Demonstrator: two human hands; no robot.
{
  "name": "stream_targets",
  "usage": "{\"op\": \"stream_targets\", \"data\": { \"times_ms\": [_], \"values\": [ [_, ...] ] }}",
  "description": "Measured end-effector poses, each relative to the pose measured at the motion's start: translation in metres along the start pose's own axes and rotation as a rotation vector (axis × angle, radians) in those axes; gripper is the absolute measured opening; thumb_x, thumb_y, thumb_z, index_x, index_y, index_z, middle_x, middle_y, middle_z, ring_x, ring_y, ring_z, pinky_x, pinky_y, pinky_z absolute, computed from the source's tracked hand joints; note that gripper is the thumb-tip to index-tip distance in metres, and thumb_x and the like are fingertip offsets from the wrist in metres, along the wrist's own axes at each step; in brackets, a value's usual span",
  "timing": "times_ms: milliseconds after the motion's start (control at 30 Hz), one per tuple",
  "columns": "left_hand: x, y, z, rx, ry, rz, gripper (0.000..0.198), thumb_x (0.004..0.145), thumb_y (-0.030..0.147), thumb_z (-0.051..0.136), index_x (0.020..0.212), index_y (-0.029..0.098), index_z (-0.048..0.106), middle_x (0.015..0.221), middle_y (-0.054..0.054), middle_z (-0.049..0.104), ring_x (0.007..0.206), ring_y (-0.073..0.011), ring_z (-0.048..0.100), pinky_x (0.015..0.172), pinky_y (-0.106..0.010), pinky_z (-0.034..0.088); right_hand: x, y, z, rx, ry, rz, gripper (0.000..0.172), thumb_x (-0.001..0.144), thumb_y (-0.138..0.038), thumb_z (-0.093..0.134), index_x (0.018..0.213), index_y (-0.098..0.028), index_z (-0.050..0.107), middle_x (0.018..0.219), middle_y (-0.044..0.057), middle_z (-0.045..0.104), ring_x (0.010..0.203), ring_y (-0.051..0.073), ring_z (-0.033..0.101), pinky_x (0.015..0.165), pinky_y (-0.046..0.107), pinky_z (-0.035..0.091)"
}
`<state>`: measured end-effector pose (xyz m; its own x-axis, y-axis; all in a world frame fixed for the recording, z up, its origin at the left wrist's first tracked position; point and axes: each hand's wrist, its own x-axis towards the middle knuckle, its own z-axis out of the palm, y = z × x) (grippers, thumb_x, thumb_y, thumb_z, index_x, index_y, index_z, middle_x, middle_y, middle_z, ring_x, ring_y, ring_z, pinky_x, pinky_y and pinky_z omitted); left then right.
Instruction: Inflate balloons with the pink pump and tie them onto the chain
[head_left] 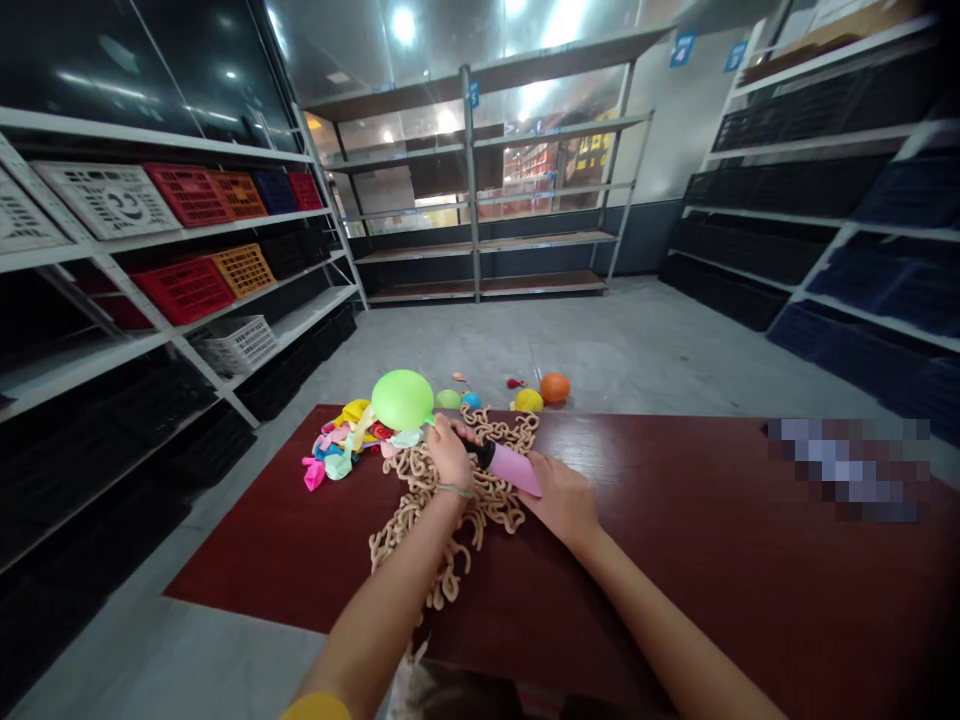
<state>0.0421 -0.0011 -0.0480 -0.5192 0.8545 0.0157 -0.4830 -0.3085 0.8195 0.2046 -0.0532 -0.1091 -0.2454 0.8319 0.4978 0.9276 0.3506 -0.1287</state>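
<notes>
A swollen light green balloon (403, 399) sits at the front of a balloon pump with a black nozzle end and a pink barrel (514, 468). My left hand (450, 452) is closed around the balloon's neck and the nozzle end. Further right, my right hand (564, 500) grips the pink barrel's rear end. Beneath both hands, a tangle of beige, curly cord-like pieces (409, 515) spreads over the dark red table (675, 560). Left of my left hand lies a pile of flat balloons (339, 440) in several colours.
Beyond the table's far edge, an orange balloon (555, 388), a yellow balloon (529, 401) and smaller ones lie on the grey floor (622, 340). Shelves with crates (187, 290) line the left; a metal rack (474, 200) stands behind. A blurred-out object (847, 470) rests at the table's right.
</notes>
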Motion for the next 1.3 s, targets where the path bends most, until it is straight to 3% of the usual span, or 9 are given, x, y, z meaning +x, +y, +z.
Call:
{"op": "stream_targets", "data": {
  "times_ms": [267, 333, 433, 533, 633, 967, 1067, 1200, 1300],
  "values": [
    [0.054, 0.085, -0.033, -0.034, 0.047, 0.059, 0.025, 0.081, 0.030, 0.054, 0.067, 0.021, 0.036, 0.050, 0.009, 0.035, 0.038, -0.0067, 0.037, 0.041, -0.019, 0.036, 0.001, -0.003, 0.007, 0.014, 0.013, -0.111, 0.042, 0.080, -0.032, 0.060, 0.121, -0.021, 0.054, 0.094, 0.007, 0.067, 0.082, 0.021, 0.062, 0.069, 0.029, 0.040],
    [0.055, 0.087, -0.029, -0.057, 0.082, 0.085, 0.025, 0.081, 0.030, 0.054, 0.068, 0.021, 0.035, 0.049, 0.009, 0.033, 0.038, -0.0063, 0.035, 0.040, -0.019, 0.034, 0.003, -0.004, 0.008, 0.016, 0.014, -0.091, 0.042, 0.080, -0.030, 0.060, 0.120, -0.021, 0.054, 0.094, 0.006, 0.067, 0.081, 0.021, 0.062, 0.069, 0.029, 0.040],
    [0.038, 0.060, -0.011, -0.070, 0.090, 0.080, 0.028, 0.083, 0.033, 0.054, 0.067, 0.021, 0.034, 0.048, 0.009, 0.033, 0.037, -0.0064, 0.035, 0.039, -0.018, 0.032, 0.004, -0.002, 0.006, 0.027, 0.014, -0.036, 0.042, 0.079, -0.031, 0.062, 0.119, -0.021, 0.055, 0.095, 0.007, 0.067, 0.083, 0.021, 0.062, 0.068, 0.029, 0.040],
    [0.010, 0.022, 0.010, -0.028, -0.012, 0.056, 0.033, 0.087, 0.039, 0.050, 0.064, 0.021, 0.036, 0.048, 0.007, 0.037, 0.037, -0.0074, 0.039, 0.039, -0.020, 0.035, 0.002, 0.000, 0.002, 0.058, 0.019, 0.033, 0.041, 0.079, -0.032, 0.063, 0.117, -0.020, 0.055, 0.096, 0.006, 0.067, 0.083, 0.021, 0.063, 0.067, 0.029, 0.040],
    [-0.003, 0.009, 0.018, 0.002, -0.080, 0.034, 0.037, 0.089, 0.044, 0.050, 0.063, 0.021, 0.037, 0.048, 0.007, 0.038, 0.037, -0.0080, 0.041, 0.039, -0.021, 0.037, 0.001, 0.000, -0.001, 0.079, 0.035, 0.040, 0.040, 0.079, -0.032, 0.063, 0.117, -0.020, 0.055, 0.095, 0.005, 0.067, 0.082, 0.020, 0.063, 0.068, 0.028, 0.039],
    [0.070, 0.096, -0.019, -0.053, 0.065, 0.082, 0.026, 0.083, 0.029, 0.053, 0.067, 0.021, 0.035, 0.048, 0.009, 0.033, 0.036, -0.0061, 0.034, 0.038, -0.018, 0.032, 0.004, -0.005, 0.010, 0.084, 0.066, -0.066, 0.041, 0.077, -0.030, 0.064, 0.117, -0.020, 0.057, 0.091, 0.005, 0.067, 0.080, 0.020, 0.062, 0.067, 0.028, 0.038],
    [0.057, 0.072, 0.001, -0.100, 0.078, 0.075, 0.029, 0.085, 0.034, 0.054, 0.067, 0.021, 0.035, 0.049, 0.009, 0.034, 0.037, -0.0058, 0.035, 0.038, -0.017, 0.032, 0.004, -0.002, 0.012, 0.110, 0.065, 0.036, 0.041, 0.077, -0.030, 0.063, 0.116, -0.021, 0.056, 0.095, 0.005, 0.068, 0.081, 0.020, 0.063, 0.068, 0.028, 0.039],
    [0.016, 0.018, 0.031, -0.044, -0.124, 0.033, 0.035, 0.088, 0.046, 0.053, 0.069, 0.021, 0.039, 0.051, 0.006, 0.041, 0.040, -0.0078, 0.044, 0.041, -0.020, 0.039, 0.003, 0.002, 0.008, 0.150, 0.086, 0.147, 0.040, 0.079, -0.032, 0.062, 0.116, -0.021, 0.055, 0.097, 0.005, 0.068, 0.083, 0.021, 0.064, 0.067, 0.028, 0.039],
    [0.006, 0.006, 0.031, -0.002, -0.167, 0.001, 0.037, 0.089, 0.047, 0.051, 0.067, 0.021, 0.038, 0.048, 0.007, 0.039, 0.038, -0.0076, 0.042, 0.039, -0.019, 0.037, 0.001, 0.000, 0.003, 0.142, 0.073, 0.118, 0.040, 0.080, -0.033, 0.061, 0.117, -0.021, 0.055, 0.097, 0.005, 0.068, 0.083, 0.021, 0.064, 0.067, 0.028, 0.039]
  ]
}}
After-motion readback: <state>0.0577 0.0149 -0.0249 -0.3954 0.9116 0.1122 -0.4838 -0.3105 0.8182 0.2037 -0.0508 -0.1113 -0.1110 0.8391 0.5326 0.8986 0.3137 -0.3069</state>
